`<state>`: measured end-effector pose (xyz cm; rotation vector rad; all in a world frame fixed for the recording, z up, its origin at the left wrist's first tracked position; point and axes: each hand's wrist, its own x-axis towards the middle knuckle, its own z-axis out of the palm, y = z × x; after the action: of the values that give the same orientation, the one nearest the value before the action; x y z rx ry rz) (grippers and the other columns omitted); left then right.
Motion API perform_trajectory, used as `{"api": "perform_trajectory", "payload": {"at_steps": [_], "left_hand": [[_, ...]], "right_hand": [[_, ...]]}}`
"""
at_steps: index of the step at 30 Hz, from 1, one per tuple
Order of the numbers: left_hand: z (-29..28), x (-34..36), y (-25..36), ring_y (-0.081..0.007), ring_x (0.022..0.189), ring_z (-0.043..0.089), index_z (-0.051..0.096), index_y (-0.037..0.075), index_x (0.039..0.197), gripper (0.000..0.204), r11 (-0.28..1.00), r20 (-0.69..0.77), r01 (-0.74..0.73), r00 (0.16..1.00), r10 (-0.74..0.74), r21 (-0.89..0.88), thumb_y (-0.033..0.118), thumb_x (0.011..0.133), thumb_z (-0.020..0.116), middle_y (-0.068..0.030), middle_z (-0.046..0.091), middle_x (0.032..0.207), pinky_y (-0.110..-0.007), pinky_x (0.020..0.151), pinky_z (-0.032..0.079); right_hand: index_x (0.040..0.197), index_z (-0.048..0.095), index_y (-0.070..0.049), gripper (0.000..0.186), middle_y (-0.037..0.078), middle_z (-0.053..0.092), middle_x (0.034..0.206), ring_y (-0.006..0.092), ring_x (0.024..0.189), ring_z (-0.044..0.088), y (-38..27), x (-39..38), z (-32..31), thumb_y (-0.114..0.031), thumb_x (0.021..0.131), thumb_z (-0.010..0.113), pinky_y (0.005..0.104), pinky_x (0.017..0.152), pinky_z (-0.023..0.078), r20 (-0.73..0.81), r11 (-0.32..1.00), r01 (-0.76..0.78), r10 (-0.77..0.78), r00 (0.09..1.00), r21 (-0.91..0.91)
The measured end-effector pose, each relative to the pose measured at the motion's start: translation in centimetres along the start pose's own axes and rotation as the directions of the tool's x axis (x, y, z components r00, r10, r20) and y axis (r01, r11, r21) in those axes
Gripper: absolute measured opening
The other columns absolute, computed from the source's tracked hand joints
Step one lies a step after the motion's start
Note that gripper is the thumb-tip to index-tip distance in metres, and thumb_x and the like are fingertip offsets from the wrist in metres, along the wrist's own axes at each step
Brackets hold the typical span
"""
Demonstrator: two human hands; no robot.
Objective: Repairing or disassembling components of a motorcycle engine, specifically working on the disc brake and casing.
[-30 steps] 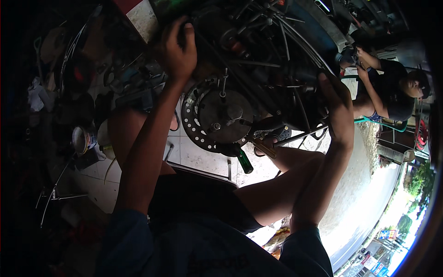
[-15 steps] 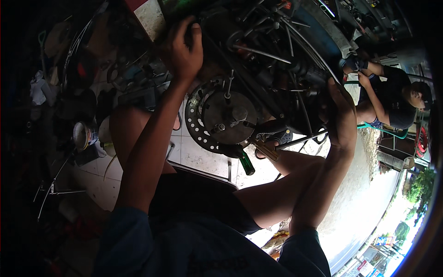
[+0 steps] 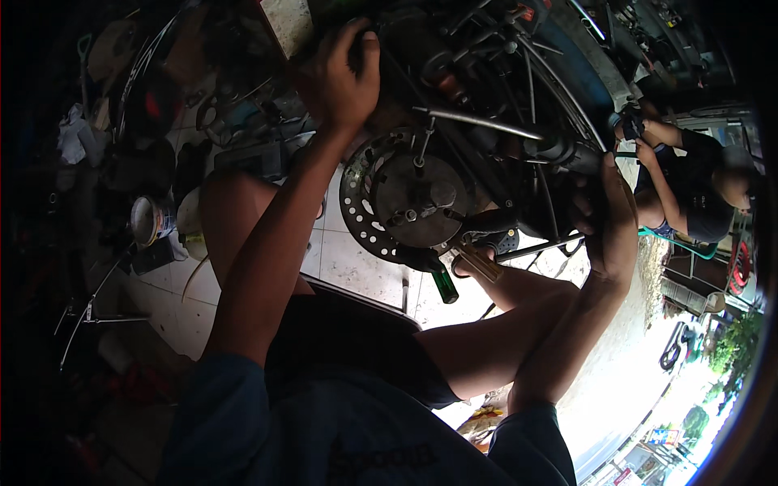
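My left hand [image 3: 344, 81] is closed at the upper middle, fingers curled over a dark part I cannot make out, beside a pale rectangular piece [image 3: 288, 24]. My right hand [image 3: 606, 223] is curled at the dark cylindrical metal assembly [image 3: 567, 154]; what its fingers grip is hidden. A silver rod [image 3: 478, 121] lies across the assembly. Between my arms is a drilled brake disc [image 3: 359, 212] with a round hub plate [image 3: 405, 194] and protruding bolts. Below it show a green handle [image 3: 444, 285] and an amber handle [image 3: 485, 263], both partly hidden behind dark parts.
A co-worker [image 3: 689, 186] sits at the right, hands raised to a dark item. A paint can [image 3: 147, 219], thin stands and cables, and a white crumpled item [image 3: 81, 138] lie at the left. My legs frame the tiled floor [image 3: 356, 267]. A bright road is at lower right.
My left hand has shifted right in the view, and my right hand slightly right. The silver rod now shows longer across the middle. The co-worker's head has lowered slightly in the view.
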<state>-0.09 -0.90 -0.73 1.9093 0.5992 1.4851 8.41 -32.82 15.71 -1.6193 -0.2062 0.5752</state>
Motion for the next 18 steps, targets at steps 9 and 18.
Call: {"api": "perform_trajectory", "payload": {"at_steps": [9, 18], "left_hand": [[-0.1, 0.6, 2.5, -0.0392, 0.101, 0.069, 0.072, 0.005, 0.118, 0.03, 0.996, -0.06, -0.015, 0.998, 0.021, 0.093, 0.029, 0.103, 0.063, -0.0198, 0.072, 0.112, -0.044, 0.087, 0.054], [-0.9, 0.4, 2.7, -0.0401, 0.1, 0.068, 0.07, 0.006, 0.119, 0.029, 0.991, -0.01, 0.019, 1.0, -0.018, 0.133, 0.027, 0.103, 0.061, -0.0191, 0.07, 0.112, -0.045, 0.088, 0.054]], "right_hand": [[0.123, 0.067, 0.006, 0.034, 0.011, 0.07, 0.108, 0.0159, 0.095, 0.063, 0.6, -7.6, 2.1, -0.02, 0.101, 0.071, 0.0337, 0.088, 0.048, 0.014, 0.827, 0.4, -0.43, 0.903, -0.395], [0.115, 0.071, 0.001, 0.037, 0.017, 0.069, 0.102, 0.0335, 0.083, 0.071, -0.2, -8.7, 7.1, -0.016, 0.084, 0.08, 0.0424, 0.068, 0.056, 0.603, 0.259, 0.72, -0.407, 0.686, -0.644]]}}
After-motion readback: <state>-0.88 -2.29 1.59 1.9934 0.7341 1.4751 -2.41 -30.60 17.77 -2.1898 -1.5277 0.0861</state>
